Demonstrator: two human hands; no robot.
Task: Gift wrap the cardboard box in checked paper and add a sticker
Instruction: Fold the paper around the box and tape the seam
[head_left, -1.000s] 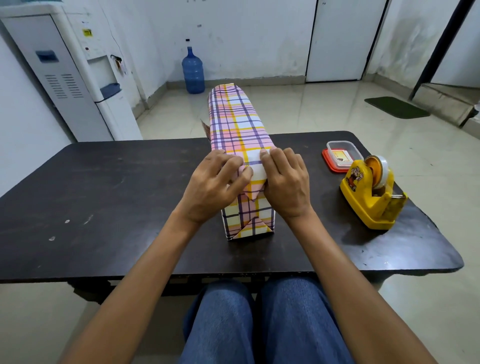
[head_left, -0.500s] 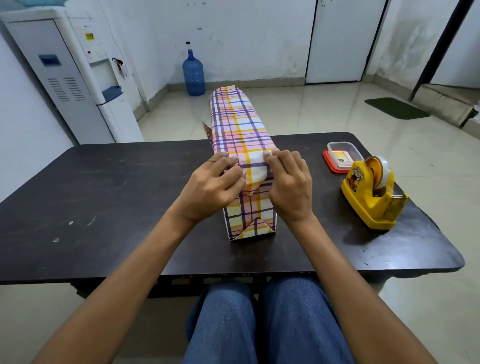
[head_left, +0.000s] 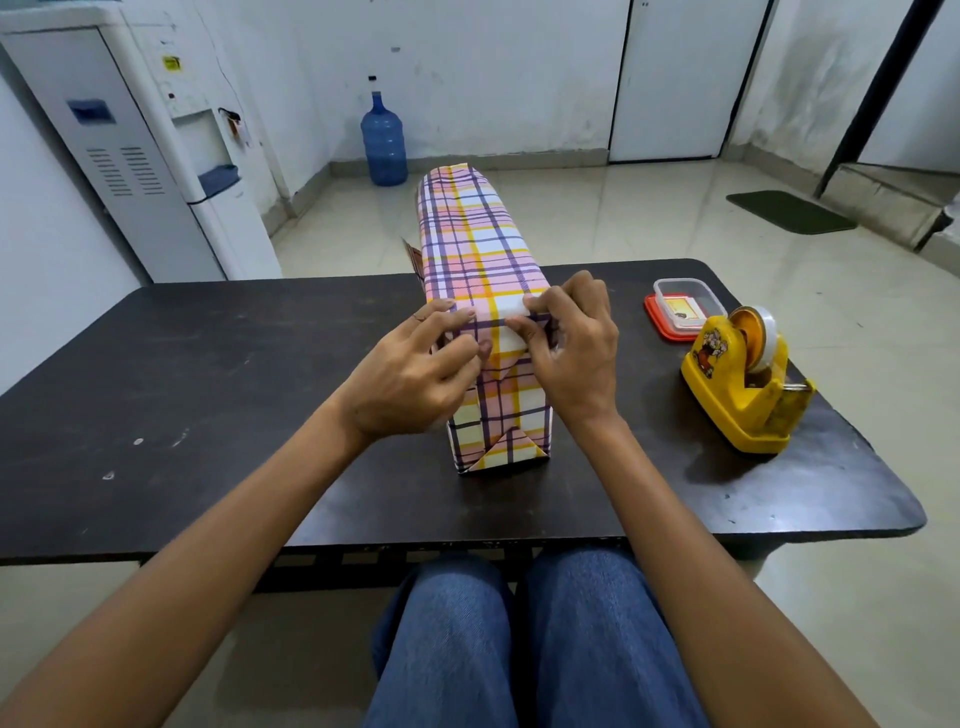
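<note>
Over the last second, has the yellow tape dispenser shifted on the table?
No. The tape dispenser stays put: same spot just in front of the plastic container, same gap to the right edge of the table.

Broad counter (head_left: 208, 389) left of the wrapped box (head_left: 483, 260) offers room to pass; on the right, the tape dispenser (head_left: 727, 384) and container (head_left: 675, 296) beyond it narrow the way.

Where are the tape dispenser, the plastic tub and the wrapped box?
Tape dispenser (head_left: 727, 405): head view, on its yellow body.
Tub (head_left: 661, 293): head view, on its clear left wall.
Box (head_left: 480, 244): head view, on its checked top face.
</note>
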